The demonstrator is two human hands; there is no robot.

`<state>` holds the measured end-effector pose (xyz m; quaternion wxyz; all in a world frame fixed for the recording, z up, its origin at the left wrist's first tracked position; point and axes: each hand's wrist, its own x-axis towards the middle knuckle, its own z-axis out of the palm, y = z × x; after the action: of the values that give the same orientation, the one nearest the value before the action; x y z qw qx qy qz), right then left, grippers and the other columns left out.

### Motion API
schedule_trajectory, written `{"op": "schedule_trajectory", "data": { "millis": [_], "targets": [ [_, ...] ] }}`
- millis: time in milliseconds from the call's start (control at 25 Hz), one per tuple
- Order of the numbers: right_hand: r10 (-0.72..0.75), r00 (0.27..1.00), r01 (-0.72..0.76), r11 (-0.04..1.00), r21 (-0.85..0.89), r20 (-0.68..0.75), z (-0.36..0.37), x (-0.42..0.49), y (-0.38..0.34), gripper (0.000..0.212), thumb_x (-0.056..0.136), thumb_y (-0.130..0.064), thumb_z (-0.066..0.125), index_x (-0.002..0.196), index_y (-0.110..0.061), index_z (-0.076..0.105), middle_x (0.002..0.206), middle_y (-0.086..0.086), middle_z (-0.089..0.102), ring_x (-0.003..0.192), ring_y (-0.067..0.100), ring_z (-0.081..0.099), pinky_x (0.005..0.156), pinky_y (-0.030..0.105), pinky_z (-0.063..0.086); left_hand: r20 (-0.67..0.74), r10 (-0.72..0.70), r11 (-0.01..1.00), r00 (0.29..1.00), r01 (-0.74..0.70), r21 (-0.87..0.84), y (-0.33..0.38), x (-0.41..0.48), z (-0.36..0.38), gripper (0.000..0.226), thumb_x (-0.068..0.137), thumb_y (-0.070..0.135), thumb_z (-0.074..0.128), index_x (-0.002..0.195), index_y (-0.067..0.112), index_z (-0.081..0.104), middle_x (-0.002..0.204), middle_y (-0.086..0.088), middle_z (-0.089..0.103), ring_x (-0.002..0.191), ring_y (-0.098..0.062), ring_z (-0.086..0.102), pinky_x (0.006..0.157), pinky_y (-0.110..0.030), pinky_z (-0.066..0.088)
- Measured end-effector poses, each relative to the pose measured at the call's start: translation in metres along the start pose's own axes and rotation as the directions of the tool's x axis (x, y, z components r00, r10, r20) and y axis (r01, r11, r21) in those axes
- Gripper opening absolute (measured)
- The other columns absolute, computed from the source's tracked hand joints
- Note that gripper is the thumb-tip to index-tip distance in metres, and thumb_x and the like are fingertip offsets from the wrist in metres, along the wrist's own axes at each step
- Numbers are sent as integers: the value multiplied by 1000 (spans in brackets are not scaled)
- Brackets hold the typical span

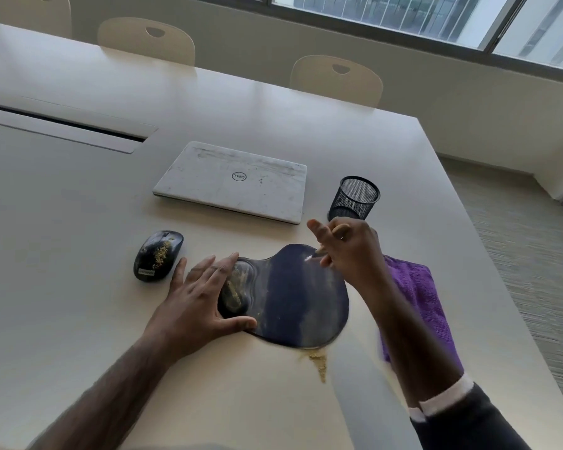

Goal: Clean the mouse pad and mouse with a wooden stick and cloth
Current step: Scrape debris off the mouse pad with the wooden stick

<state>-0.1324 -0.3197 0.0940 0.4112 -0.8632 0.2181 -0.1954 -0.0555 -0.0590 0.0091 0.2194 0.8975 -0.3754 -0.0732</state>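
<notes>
Left hand [202, 297] lies flat-fingered on the mouse pad [293, 297], likely steadying it. Right hand [348, 251], just beyond, pinches the wooden stick [341, 228] for scraping.

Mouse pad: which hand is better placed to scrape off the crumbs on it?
Right, probably. The right hand holds the wooden stick above the mouse pad; the left hand lies flat on its wrist rest, steadying it.
</notes>
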Motion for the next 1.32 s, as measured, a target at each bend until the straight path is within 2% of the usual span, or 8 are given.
{"op": "schedule_trajectory", "data": {
  "millis": [160,320,520,720,800,960,1120,1320],
  "targets": [
    [-32,998,34,999,-40,47,14,20,11,53,93,-42,73,59,-5,55,48,4,65,46,15,70,47,20,48,11,-4,1000,1000,4,18,0,2,0,119,66,97,43,159,37,-2,165,11,19,149,0,-8,124,-45,-7],
    [99,968,-87,994,-60,229,5,31,5,59,92,-41,74,69,11,60,61,25,68,48,29,72,45,28,54,6,7,1000,1000,-7,29,-3,2,4,119,65,100,39,159,38,-3,165,13,19,153,-5,-3,124,-48,-6],
    [-11,985,21,998,-58,172,0,38,3,58,92,-36,75,71,14,55,63,28,68,45,19,70,43,18,46,8,20,999,1000,-21,47,-5,3,4,118,66,100,37,158,39,-6,166,14,15,153,-5,-5,124,-49,-5],
    [109,959,-93,993,-73,260,-4,32,7,57,91,-41,75,72,11,61,60,22,67,41,19,66,43,24,51,37,22,999,999,-23,42,-2,3,1,117,68,98,40,157,41,-10,165,16,9,150,-2,-13,124,-47,-8],
    [82,972,-74,996,-43,222,-10,31,6,55,93,-37,74,75,14,62,59,22,66,38,14,64,39,19,47,38,19,999,999,-20,37,-2,2,1,117,68,98,41,157,41,-8,165,15,10,150,-1,-13,124,-47,-8],
    [31,994,-24,997,-67,101,-19,21,17,54,93,-41,73,75,9,62,58,18,70,43,17,69,45,24,52,32,20,999,999,-21,27,-3,3,1,117,67,99,39,157,41,-8,165,15,10,152,-4,-10,124,-49,-7],
    [82,996,-81,996,-31,36,-16,7,27,51,93,-37,73,72,8,59,60,20,69,42,16,67,42,20,48,-4,165,977,986,-163,137,10,11,-3,119,68,98,42,160,35,1,166,12,14,153,-8,-11,122,-55,-8],
    [37,999,-37,999,21,-4,0,8,25,46,92,-36,75,63,-5,56,61,20,69,48,24,70,44,20,50,231,229,947,946,-271,172,40,29,-3,122,63,95,49,157,42,-8,166,18,2,147,-7,-29,118,-53,-19]
  ]
}}
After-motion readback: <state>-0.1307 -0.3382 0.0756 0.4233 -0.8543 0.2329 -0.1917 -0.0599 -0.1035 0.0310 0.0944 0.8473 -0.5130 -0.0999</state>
